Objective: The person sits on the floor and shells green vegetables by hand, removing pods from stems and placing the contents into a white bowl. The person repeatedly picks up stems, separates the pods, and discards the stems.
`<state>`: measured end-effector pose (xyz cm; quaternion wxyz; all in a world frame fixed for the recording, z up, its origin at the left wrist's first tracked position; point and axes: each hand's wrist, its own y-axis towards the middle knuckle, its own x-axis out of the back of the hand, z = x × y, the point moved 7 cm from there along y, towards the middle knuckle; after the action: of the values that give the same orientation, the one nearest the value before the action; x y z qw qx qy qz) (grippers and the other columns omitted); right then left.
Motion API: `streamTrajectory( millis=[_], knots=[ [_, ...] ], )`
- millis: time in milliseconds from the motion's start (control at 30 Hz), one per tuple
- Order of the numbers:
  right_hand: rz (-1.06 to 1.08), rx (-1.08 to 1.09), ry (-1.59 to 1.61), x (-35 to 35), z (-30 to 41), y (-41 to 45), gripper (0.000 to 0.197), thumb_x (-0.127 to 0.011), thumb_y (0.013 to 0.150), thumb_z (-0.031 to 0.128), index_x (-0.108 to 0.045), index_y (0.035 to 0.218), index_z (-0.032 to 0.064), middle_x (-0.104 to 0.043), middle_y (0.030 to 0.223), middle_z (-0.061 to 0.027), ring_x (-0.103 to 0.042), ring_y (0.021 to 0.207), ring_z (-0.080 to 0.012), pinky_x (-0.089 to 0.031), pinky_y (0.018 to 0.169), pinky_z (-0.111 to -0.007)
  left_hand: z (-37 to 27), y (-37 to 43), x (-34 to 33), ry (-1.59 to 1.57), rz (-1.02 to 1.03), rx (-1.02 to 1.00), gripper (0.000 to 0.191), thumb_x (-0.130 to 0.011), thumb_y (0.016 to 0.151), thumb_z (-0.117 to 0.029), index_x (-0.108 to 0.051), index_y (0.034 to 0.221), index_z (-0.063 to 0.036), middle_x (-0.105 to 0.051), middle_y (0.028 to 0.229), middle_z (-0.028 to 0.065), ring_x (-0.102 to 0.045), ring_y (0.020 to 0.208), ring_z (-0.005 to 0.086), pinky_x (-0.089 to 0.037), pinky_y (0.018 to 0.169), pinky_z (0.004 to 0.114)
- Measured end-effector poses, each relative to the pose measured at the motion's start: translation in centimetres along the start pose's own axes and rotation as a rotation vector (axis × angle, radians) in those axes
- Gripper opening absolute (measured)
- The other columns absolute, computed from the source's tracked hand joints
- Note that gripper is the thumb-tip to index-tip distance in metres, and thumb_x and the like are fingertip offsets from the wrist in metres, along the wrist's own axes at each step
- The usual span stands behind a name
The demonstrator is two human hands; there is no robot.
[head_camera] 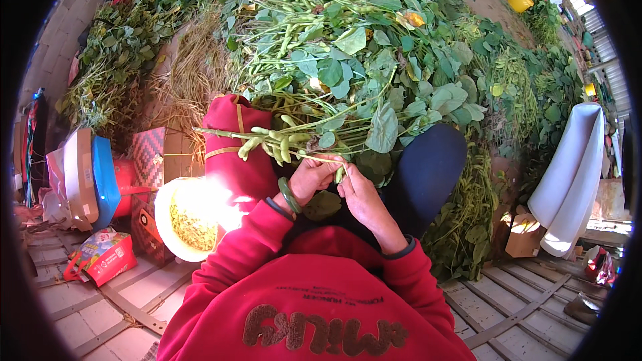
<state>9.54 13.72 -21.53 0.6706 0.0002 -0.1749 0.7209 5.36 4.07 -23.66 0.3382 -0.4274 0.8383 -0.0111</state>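
My left hand, with a green bangle at the wrist, is closed on a thin stem of a soybean plant just above my lap. The plant lies sideways over my knees, its cluster of plump green pods towards the left and a broad leaf towards the right. My right hand pinches a green pod close beside the left fingertips. Beyond my knees lies a large heap of leafy soybean plants. At my left stands a white bucket with picked pods inside, partly in glaring sunlight.
Left of the bucket are a woven-pattern box, a blue basin and a red shopping bag. Dry stalks lie at the upper left. At the right are more plants, a cardboard box and a rolled white sheet.
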Motion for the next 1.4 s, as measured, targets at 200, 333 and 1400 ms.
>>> streamTrajectory(
  millis=[200,333,1400],
  knots=[
    [-0.174,0.091,-0.265,1.4,1.9,-0.4,0.013,-0.044,0.094,0.013,-0.042,0.087,0.0017,-0.052,0.068,-0.0154,-0.053,0.058,-0.0280,-0.043,0.056,-0.036,0.3,-0.7,-1.3,0.069,-0.123,-0.045,0.019,-0.048,0.094,-0.021,-0.056,0.104,-0.0059,-0.045,0.065,-0.0038,-0.037,0.050,0.0029,-0.028,0.044,0.017],
    [-0.213,0.127,-0.326,1.3,2.8,-0.5,0.012,-0.046,0.092,0.013,-0.043,0.090,0.0018,-0.057,0.067,-0.0216,-0.057,0.065,-0.0411,-0.044,0.057,-0.048,0.7,-1.0,-1.0,-0.130,-0.117,-0.002,0.029,-0.043,0.091,-0.010,-0.053,0.117,-0.0038,-0.049,0.068,-0.0010,-0.038,0.050,0.0045,-0.027,0.042,0.017],
    [0.133,-0.015,-0.077,-3.4,1.6,1.7,0.017,-0.038,0.091,0.011,-0.042,0.101,-0.0015,-0.054,0.066,-0.0180,-0.057,0.062,-0.0315,-0.044,0.060,-0.042,-1.9,-3.0,3.2,0.127,-0.338,-0.125,0.015,-0.057,0.091,-0.022,-0.064,0.089,-0.0082,-0.044,0.058,-0.0086,-0.031,0.048,0.0001,-0.022,0.044,0.019]
  ],
)
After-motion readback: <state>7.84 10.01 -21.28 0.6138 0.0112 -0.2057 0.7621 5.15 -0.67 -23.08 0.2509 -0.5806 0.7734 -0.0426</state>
